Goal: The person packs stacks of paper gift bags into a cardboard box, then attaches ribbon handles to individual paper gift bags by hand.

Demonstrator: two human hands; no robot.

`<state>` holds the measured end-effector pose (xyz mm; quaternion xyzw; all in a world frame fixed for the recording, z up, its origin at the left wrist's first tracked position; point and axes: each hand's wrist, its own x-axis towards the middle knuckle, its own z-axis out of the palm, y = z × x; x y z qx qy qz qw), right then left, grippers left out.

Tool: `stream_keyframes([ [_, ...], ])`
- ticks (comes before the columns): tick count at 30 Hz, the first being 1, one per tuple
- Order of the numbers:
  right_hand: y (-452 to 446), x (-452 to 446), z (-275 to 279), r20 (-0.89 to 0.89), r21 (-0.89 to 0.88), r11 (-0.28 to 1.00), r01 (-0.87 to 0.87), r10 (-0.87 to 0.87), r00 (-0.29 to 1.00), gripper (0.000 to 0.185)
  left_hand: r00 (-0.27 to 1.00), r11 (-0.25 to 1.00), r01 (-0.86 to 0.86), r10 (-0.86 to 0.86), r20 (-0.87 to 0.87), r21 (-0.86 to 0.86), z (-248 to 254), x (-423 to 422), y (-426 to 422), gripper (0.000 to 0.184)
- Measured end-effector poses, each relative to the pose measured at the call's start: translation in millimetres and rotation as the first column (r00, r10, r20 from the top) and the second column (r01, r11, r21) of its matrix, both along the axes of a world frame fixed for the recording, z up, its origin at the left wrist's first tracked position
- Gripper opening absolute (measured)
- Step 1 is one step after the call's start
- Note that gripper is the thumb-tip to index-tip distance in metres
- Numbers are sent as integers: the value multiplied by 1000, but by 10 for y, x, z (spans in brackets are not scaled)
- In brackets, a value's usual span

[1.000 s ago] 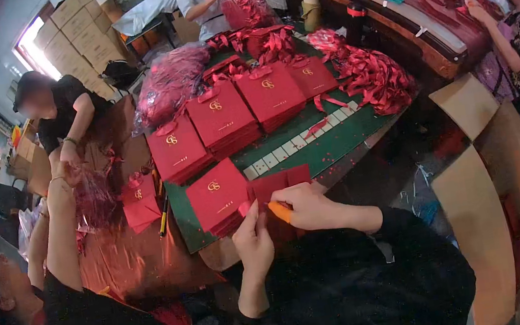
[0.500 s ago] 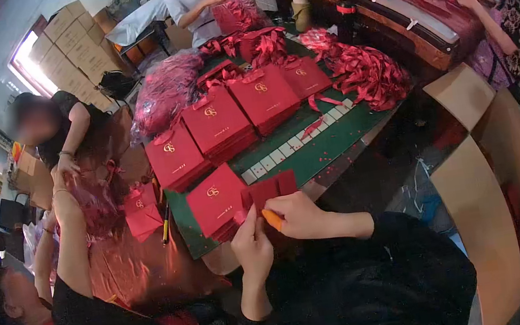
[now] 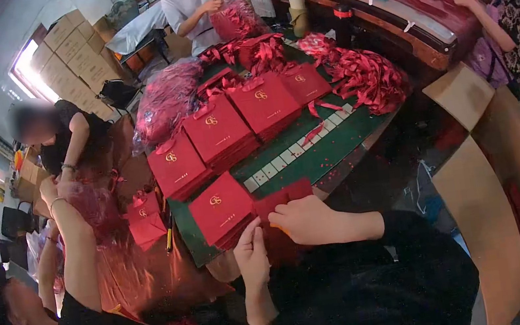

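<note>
A red paper gift bag (image 3: 287,193) is held in front of me, beside a stack of red gift bags (image 3: 219,201) with gold lettering. My right hand (image 3: 308,220) is closed on this bag, its fingers curled over the near side. Under those fingers shows a sliver of an orange item (image 3: 281,229), mostly covered, whose kind I cannot tell. At the bag's left edge, my left hand (image 3: 251,253) is closed in a pinch; what lies between its fingertips is too small to make out.
More stacked red bags (image 3: 219,128) stand on the green table (image 3: 332,159), near a heap of red ribbons (image 3: 371,77) and plastic-wrapped bundles (image 3: 168,99). Co-workers are at the left, far side and right. Open cardboard boxes (image 3: 478,198) stand at my right. A yellow-black cutter (image 3: 169,235) lies left.
The held bag has shifted right and tilted outward. My right hand has moved slightly right and down, covering more of the orange item; my left hand has dropped a little.
</note>
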<state>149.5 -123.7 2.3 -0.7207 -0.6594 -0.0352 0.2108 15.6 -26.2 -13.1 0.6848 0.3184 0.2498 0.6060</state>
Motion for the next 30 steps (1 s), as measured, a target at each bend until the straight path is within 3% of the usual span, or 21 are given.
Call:
stream_keyframes([
  [2, -5, -34, -74, -37, 60, 998, -12, 14, 999, 10, 992, 960, -71, 96, 80, -269, 68, 33, -28, 24],
  [4, -7, -62, -84, -10, 37, 999, 2, -1, 1000, 8, 992, 971, -79, 98, 74, -227, -58, 34, 22, 24],
  [9, -51, -21, -159, -143, 75, 994, -74, 84, 986, 14, 998, 981, 60, -58, -21, 184, -14, -36, 82, 20],
  [14, -109, -51, -122, -217, 201, 978, -46, 90, 972, 11, 996, 974, 88, -91, 8, 207, 79, -59, 17, 12],
  [16, -176, -1, 43, -83, 182, 979, -91, 108, 991, 14, 995, 969, 102, -99, -27, 224, 103, -79, -4, 9],
  [18, -221, 117, 188, -165, 393, 919, -16, 88, 982, 17, 994, 943, 108, -106, -23, 316, 91, -135, -1, 7],
  [21, -157, 339, 297, -103, 414, 910, -8, 56, 993, 24, 983, 942, 184, -174, -59, 282, 128, -204, -1, 5],
  [22, -130, 384, 156, -193, 392, 911, -128, 217, 957, 23, 983, 942, 186, -176, -60, 278, 151, -221, -14, 5],
  [24, -132, 347, -57, -662, 109, 964, -243, 253, 705, 19, 984, 904, 178, -170, -55, 388, 219, -211, -5, 5],
  [25, -141, 307, -63, -622, 228, 929, -292, 370, 690, 17, 984, 903, 175, -169, -51, 392, 211, -217, 15, 5],
  [27, -163, 253, -80, -656, 90, 952, -293, 278, 702, 17, 993, 884, 120, -109, -51, 452, 157, -268, 28, 6],
  [30, -188, 198, -66, -621, 154, 955, -253, 293, 727, 17, 999, 886, 46, -40, -21, 461, 120, -280, -6, 7],
])
